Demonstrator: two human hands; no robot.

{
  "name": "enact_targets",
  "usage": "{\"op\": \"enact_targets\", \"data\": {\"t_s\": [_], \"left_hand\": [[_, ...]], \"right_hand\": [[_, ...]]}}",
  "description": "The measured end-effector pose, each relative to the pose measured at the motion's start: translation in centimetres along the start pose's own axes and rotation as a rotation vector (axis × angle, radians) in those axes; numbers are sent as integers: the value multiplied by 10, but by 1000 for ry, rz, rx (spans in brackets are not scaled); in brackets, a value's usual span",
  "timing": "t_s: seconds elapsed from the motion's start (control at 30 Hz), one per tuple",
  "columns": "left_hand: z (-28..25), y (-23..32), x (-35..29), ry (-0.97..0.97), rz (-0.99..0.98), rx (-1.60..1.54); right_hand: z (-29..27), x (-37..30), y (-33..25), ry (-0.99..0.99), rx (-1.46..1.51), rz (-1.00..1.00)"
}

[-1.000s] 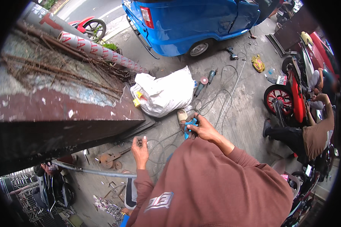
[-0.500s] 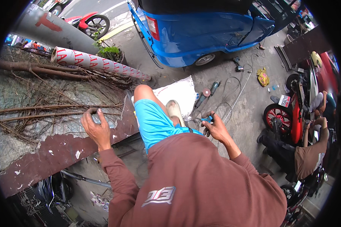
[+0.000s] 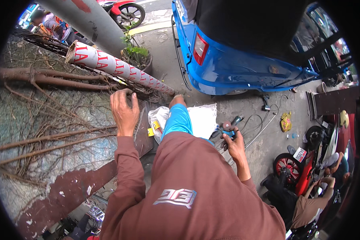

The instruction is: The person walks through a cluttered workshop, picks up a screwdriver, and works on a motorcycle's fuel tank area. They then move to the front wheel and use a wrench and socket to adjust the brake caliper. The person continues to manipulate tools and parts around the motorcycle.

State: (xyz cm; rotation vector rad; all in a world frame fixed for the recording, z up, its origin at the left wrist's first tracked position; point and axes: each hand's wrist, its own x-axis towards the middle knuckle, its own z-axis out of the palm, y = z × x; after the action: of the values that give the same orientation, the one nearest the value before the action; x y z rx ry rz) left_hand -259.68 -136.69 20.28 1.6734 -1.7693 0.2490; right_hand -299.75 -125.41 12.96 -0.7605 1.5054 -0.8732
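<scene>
My left hand (image 3: 125, 112) is raised over the edge of the root-covered ledge, near the brown roots. Its thumb stands apart from the fingers and I see nothing held. My right hand (image 3: 235, 145) is closed around a small blue object (image 3: 228, 133), partly hidden by the fingers; its kind is not clear. Just beyond that hand, an angle grinder (image 3: 237, 120) with a round disc lies on the pavement. A white sack (image 3: 203, 120) is spread on the ground between my hands, past my knee in blue shorts.
Ahead right stands a blue vehicle (image 3: 236, 70). A white tube with red lettering (image 3: 120, 68) leans beside the ledge (image 3: 74, 190). Cables (image 3: 252, 117), a power drill (image 3: 266, 103) and a yellow bag (image 3: 285, 122) lie on the right. A person sits near a red motorcycle (image 3: 307, 170).
The view has shifted, so the vehicle and tube appear lower and farther right. My left hand is farther forward beside the tube and roots; my right hand still grips the blue object.
</scene>
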Motion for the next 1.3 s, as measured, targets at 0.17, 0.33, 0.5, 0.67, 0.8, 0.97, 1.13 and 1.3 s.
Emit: {"op": "enact_targets", "data": {"t_s": [0.17, 0.33, 0.5, 0.67, 0.8, 0.97, 1.13, 1.3], "left_hand": [[88, -44, 80, -106, 32, 15], [187, -110, 162, -373, -112, 75], [212, -157, 206, -541, -277, 286], [205, -165, 215, -973, -404, 412], [215, -164, 222, -1130, -452, 457], [203, -185, 228, -1121, -459, 495], [202, -198, 219, -1104, -488, 505], [207, -205, 214, -1037, -547, 516]], "right_hand": [[93, 130, -97, -224, -158, -99], [220, 321, -163, -370, -238, -326], [342, 508, -179, -143, -136, 18], [391, 614, -184, 53, -60, 153], [396, 671, -187, 80, -135, 207], [362, 711, -213, 69, -163, 172], [317, 711, -234, -50, -295, 264], [307, 711, -225, -121, -493, 195]]}}
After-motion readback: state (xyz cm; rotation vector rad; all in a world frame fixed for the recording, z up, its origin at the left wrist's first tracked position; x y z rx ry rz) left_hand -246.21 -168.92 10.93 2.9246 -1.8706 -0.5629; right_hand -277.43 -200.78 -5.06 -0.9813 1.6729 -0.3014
